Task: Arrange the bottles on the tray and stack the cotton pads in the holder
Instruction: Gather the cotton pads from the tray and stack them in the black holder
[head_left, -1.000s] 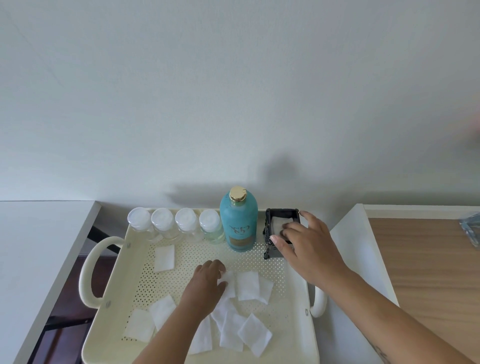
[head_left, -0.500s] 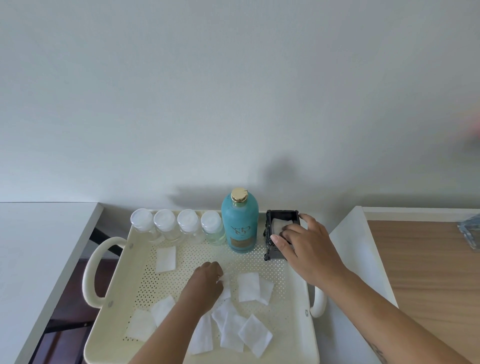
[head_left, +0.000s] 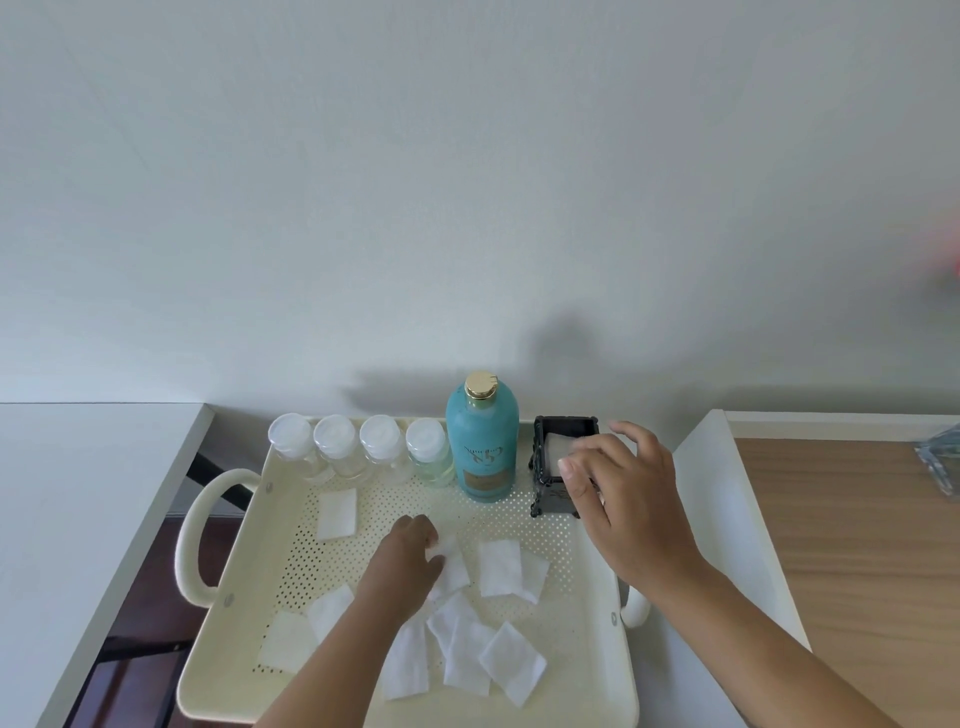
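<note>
A cream perforated tray (head_left: 587, 613) holds several small clear bottles with white caps (head_left: 358, 449) in a row along its far edge, beside a tall teal bottle with a gold cap (head_left: 482, 441). At the far right stands a black square holder (head_left: 558, 457) with a white pad inside. My right hand (head_left: 623, 499) hovers over the holder's right side, fingers spread. My left hand (head_left: 408, 564) lies on the tray floor, fingertips pinched on a white cotton pad (head_left: 452, 564). Several more pads (head_left: 498, 566) lie scattered around it.
The tray has looped handles, one at the left (head_left: 195, 535). A white table (head_left: 78, 493) lies to the left and a wood-topped surface (head_left: 857, 545) to the right, with a clear plastic item (head_left: 940, 462) at its far edge. A white wall rises behind.
My right hand has lifted slightly off the holder, its fingers spreading apart. My left hand has closed its fingertips on a pad near the tray's middle.
</note>
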